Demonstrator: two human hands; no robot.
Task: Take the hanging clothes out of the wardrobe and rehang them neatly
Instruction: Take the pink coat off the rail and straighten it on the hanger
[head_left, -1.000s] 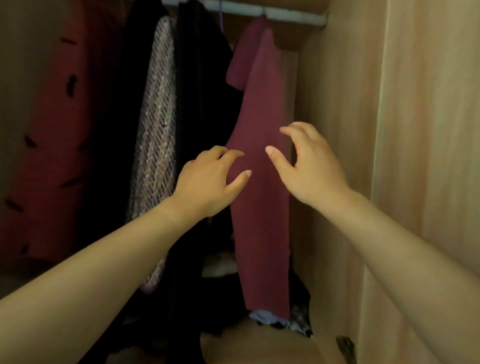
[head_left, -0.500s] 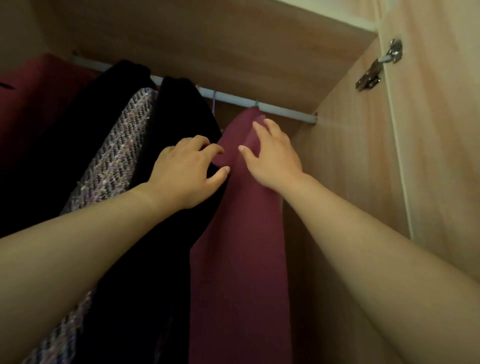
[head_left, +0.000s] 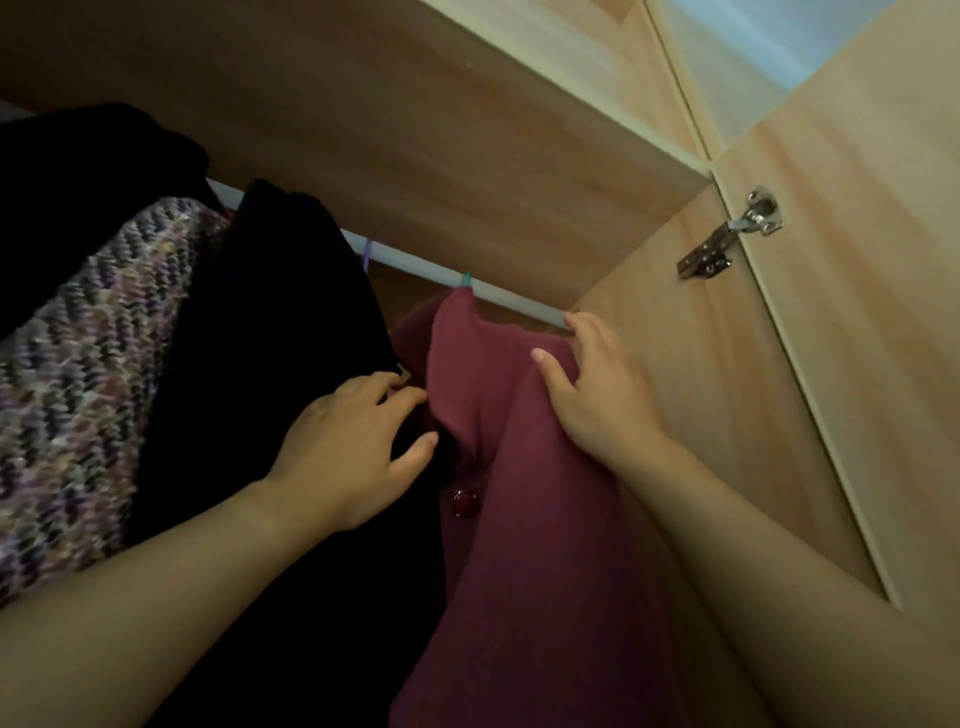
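A maroon garment (head_left: 524, 519) with a dark red button hangs at the right end of the white rail (head_left: 415, 262) on a teal hook (head_left: 466, 279). My right hand (head_left: 597, 395) lies on its right shoulder, fingers spread over the cloth, fingertips near the rail's end. My left hand (head_left: 353, 447) rests at the garment's left collar edge, against a black garment (head_left: 291, 364), fingers curled and apart; whether it pinches cloth is hidden. A purple knitted garment (head_left: 88, 374) and another black one (head_left: 78, 182) hang further left.
The wardrobe's wooden side wall (head_left: 691, 364) stands close on the right of my right hand. The open door (head_left: 872, 312) with a metal hinge (head_left: 732, 236) is further right. A wooden shelf (head_left: 415, 130) sits just above the rail.
Both hands rose from the middle of the maroon garment to its shoulders near the rail. My view tilted upward, bringing the shelf and hinge into sight.
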